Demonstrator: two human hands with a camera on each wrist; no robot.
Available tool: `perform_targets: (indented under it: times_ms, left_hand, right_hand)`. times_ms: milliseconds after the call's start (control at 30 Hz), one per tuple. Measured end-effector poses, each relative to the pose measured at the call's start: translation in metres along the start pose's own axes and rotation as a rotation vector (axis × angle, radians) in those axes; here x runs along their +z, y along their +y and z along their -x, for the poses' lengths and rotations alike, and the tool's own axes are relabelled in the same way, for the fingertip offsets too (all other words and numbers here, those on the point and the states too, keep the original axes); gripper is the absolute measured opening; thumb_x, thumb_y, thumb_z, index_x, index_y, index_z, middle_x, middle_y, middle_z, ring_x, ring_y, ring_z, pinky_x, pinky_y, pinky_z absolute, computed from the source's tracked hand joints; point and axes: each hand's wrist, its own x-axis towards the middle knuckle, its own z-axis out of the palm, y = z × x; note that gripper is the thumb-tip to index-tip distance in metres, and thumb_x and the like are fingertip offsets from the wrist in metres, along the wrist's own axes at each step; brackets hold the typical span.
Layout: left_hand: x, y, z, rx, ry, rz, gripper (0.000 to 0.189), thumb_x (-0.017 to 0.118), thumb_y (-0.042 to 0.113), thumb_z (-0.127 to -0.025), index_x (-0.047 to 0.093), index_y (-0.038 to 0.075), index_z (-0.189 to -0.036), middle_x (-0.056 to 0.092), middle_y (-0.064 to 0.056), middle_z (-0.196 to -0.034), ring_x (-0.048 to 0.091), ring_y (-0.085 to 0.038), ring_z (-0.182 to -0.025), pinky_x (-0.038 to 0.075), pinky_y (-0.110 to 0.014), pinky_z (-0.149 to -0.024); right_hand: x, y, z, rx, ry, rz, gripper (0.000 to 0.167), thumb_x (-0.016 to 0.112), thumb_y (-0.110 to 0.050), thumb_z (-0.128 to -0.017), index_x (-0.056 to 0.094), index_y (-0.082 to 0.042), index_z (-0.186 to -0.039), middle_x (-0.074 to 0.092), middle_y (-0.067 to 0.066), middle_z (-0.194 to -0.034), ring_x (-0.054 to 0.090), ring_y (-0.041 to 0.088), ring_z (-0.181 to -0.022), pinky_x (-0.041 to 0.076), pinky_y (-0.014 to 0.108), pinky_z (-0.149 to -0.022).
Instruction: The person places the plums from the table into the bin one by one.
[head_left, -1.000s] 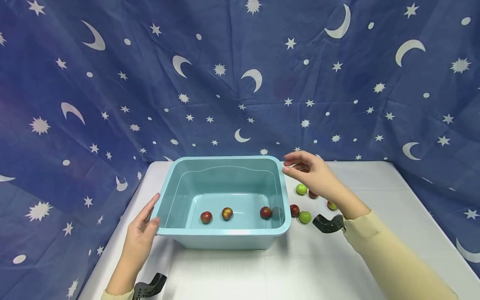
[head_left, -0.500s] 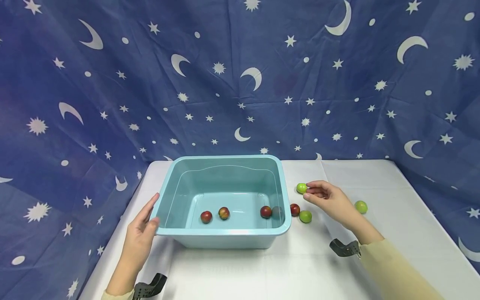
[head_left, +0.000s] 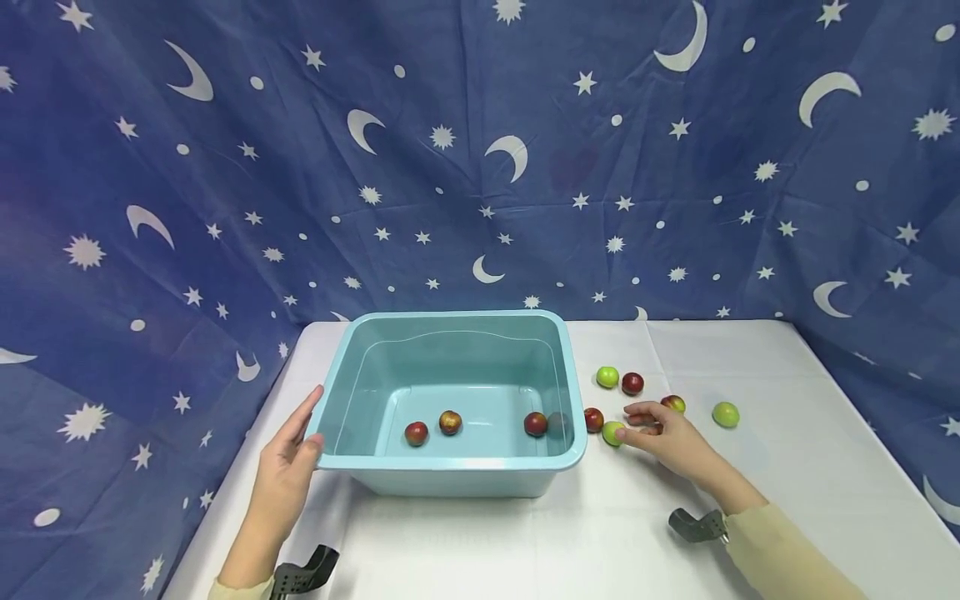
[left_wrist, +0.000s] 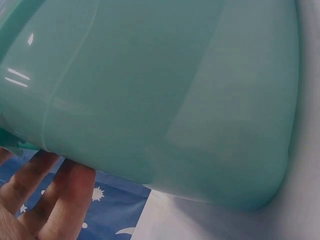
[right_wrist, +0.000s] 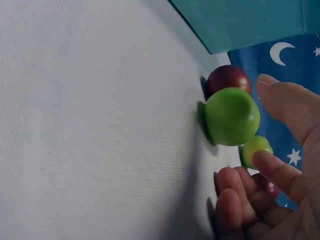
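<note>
Right hand (head_left: 670, 437) is loose, not holding anything, thumb and fingers parted toward a green fruit (right_wrist: 232, 117) that sits on the counter (head_left: 480, 542) just left of its fingertips. There's a red fruit (head_left: 592, 419) a bit further left of that hand, next to the tub (head_left: 450, 463). Left hand (head_left: 281, 471) looks relaxed, resting against the tub's edge. Tub's between both hands, three reddish fruits (head_left: 416, 433) inside

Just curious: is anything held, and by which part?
Right hand, near a round green fruit, holds nothing. Left hand touches the rectangular turquoise plastic tub's left rim; gripping unclear.
</note>
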Motion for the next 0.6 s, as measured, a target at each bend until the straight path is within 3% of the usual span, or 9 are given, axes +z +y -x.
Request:
perform_targets:
  times_ms: [200,600]
  left_hand:
    - [-0.0001,-0.0007,0.0006,0.015,-0.009,-0.002,0.052,0.041,-0.001,-0.099,0.038,0.014,-0.15,0.03,-0.007,-0.155,0.031,-0.019,-0.138,0.04,-0.014,-0.095]
    - [-0.0001,-0.0023,0.001,0.024,-0.007,0.026,0.053,0.039,-0.004,-0.098,0.038,0.011,-0.149,0.031,-0.012,-0.154,0.039,-0.011,-0.132,0.043,-0.015,-0.093]
  right_hand:
    - [0.0038,0.0041,0.0004,0.025,-0.019,0.018,0.069,0.076,-0.051,-0.079,0.056,-0.009,-0.13,0.059,0.008,-0.1,0.053,0.022,-0.09,0.048,0.032,-0.072]
    - [0.0082,0.0055,0.0021,0.023,-0.008,0.017,0.059,0.076,-0.043,-0.082,0.059,-0.008,-0.126,0.058,0.007,-0.096,0.05,0.022,-0.087,0.046,0.031,-0.07]
